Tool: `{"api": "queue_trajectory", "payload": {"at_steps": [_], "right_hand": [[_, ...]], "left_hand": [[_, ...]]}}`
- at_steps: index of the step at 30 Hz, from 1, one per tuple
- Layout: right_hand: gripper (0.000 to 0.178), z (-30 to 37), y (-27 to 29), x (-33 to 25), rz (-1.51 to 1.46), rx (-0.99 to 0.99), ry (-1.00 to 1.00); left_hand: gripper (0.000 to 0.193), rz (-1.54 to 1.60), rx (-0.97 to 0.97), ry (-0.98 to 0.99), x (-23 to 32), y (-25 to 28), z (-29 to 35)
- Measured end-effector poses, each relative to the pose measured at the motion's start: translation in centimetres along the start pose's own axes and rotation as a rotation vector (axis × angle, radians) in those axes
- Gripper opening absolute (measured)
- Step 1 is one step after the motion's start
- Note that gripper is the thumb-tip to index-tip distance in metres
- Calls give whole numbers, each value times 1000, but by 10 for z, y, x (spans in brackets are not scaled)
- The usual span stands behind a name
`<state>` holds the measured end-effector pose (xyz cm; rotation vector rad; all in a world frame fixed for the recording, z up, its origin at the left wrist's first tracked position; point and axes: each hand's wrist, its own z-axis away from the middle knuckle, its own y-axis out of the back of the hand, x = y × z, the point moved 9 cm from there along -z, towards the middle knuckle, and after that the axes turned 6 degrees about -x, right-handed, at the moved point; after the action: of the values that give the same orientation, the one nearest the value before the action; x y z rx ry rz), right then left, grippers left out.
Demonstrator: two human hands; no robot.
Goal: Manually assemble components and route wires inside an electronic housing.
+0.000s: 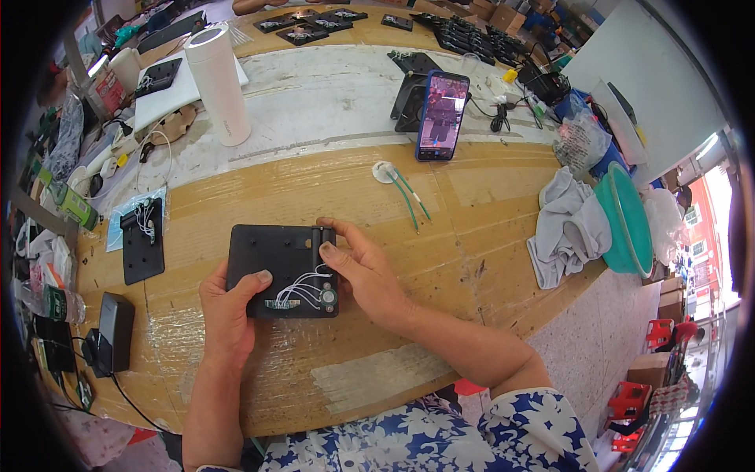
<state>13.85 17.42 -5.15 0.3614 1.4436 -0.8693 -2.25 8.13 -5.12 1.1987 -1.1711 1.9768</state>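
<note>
Between both hands I hold a flat black plastic panel (275,252) over the cardboard-covered table. White wires run across its lower right part, from a small circuit board (281,304) to a round metal piece (327,296). My left hand (230,303) grips the panel's left edge, thumb on top. My right hand (366,271) is closed on the upper right corner, its thumb and fingers around a black cylindrical hinge part (321,237). Beyond the panel lies a round white disc (384,172) with two green wires. To the left, a similar black panel with wires (143,244) rests on a blue-white sheet.
A phone (442,118) leans on a black stand ahead, and a tall white bottle (218,86) stands back left. A grey cloth (568,228) and a green basin (624,220) sit at the right edge. On the left is a black box-shaped adapter (116,332); more black panels (303,33) lie far back.
</note>
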Motion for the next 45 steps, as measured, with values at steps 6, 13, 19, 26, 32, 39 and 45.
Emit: {"api": "queue_trajectory", "payload": {"at_steps": [6,13,19,26,32,39,45], "right_hand": [[57,4,-3,1,-43,-41,-81],[81,3,-12,-3,-5,-132,-31],[89,2,-17,-5,-39,-187,-34],[98,3,-23,-3,-1,-276,-32],[96,2,-22,-1,3,-263,-62],[93,2,-24,-4,33,-296,-12],[86,2,-19,0,-22,-253,-86]], "left_hand": [[28,21,61,-41,4,8,-1],[19,94,113,-68,6,16,-2],[19,83,103,-43,4,13,-1],[21,91,77,-8,2,11,-2],[23,41,33,-14,-2,12,-5],[22,28,18,21,-4,10,-5],[19,128,36,63,-5,11,-3]]}}
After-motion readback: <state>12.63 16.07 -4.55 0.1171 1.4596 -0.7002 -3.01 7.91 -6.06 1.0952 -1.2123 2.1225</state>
